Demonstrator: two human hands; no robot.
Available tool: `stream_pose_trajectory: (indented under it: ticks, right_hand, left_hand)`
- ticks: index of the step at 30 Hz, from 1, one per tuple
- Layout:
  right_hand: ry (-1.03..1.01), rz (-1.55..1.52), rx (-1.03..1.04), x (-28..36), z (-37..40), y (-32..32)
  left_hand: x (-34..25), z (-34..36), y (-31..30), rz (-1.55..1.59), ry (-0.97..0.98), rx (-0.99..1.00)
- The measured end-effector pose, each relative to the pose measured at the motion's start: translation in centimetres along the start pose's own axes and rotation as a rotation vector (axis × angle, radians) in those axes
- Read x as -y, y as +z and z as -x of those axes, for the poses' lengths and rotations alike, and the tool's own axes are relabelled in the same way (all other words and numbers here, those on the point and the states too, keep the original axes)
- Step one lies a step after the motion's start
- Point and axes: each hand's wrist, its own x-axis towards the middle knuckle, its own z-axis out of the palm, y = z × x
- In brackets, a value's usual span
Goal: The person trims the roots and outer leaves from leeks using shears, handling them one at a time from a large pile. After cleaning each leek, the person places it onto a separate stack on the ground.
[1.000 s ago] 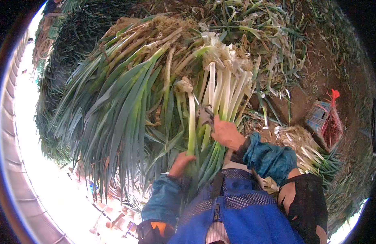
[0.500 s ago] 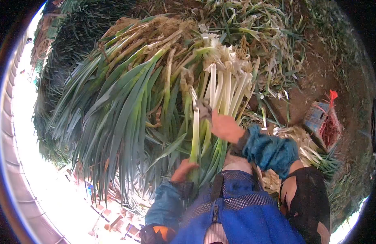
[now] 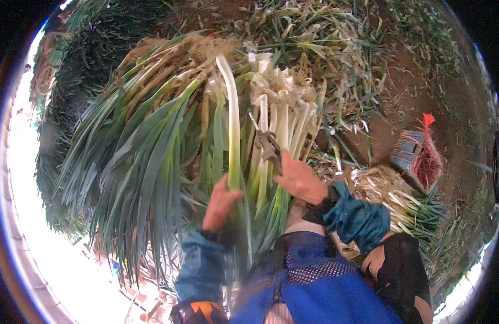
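Nearest to me, below the blue vest, my left hand is closed round a single leek stalk. The fingers are wrapped about its green part, and the pale shank stands up and away from me, lifted clear of the rest. Just to the right, my right hand is clenched on a cutting tool. It looks like small shears, though I cannot tell how its blades stand. Its tip sits against the bunch of white shanks, just beside the raised stalk.

I judge the step in hand to be sorting out one stalk for trimming: it is singled out and gripped, but the tool is not on it. The next move calls for bringing the blade and the stalk's root end together. The left grip must hold the stalk steady, and the edge must stay off the neighbouring shanks.

Beyond the hands the big heap of leeks fans its green leaves to the left, with brown roots at its far end. To the right a smaller pile of cleaned stalks lies on the bare soil, near a basket with red netting. Farthest off, loose trimmings litter the ground.
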Motion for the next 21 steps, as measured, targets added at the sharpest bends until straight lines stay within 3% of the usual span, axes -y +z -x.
stream_pose_trajectory:
  ticks: [1,3,4,5,7,9,11,12,15,16,20,21]
  right_hand:
    - [0.015,-0.021,-0.034,1.3,1.2,-1.4]
    - [0.229,0.028,-0.006,1.6,3.3,-2.4]
    - [0.340,0.048,0.009,1.7,4.1,-2.8]
    - [0.373,0.081,0.071,2.0,4.6,-3.0]
    - [0.446,0.137,0.191,2.5,5.3,-3.4]
    - [0.371,0.076,0.095,-2.1,5.0,-1.6]
    - [0.327,0.120,-0.034,-6.3,3.1,-1.9]
    - [0.419,0.145,-0.019,-6.8,2.3,-2.7]
    - [0.437,0.195,0.067,-5.8,2.8,-3.1]
    - [0.348,0.167,0.100,-5.7,3.2,-3.0]
    - [0.368,0.247,0.158,-8.8,-0.4,-2.0]
    - [0.331,0.261,0.092,-10.5,-2.2,-1.7]
  left_hand:
    - [0.1,-1.9,0.4,-0.088,0.016,0.007]
    - [2.6,-6.2,2.1,-0.271,0.049,0.006]
    - [5.0,-6.6,3.9,-0.211,0.059,0.030]
    - [8.7,-6.4,6.2,-0.352,0.183,-0.063]
    - [7.7,-3.1,8.6,-0.381,-0.108,0.105]
    - [12.3,0.0,10.7,-0.497,0.008,0.088]
    - [12.9,2.1,11.9,-0.482,-0.110,0.118]
    - [12.4,2.6,11.9,-0.451,-0.126,0.120]
    - [11.5,3.1,11.9,-0.405,-0.163,0.138]
    - [11.7,3.0,12.0,-0.391,-0.155,0.129]
    - [10.9,2.6,11.9,-0.369,-0.233,0.130]
    - [11.3,2.5,11.9,-0.344,-0.225,0.129]
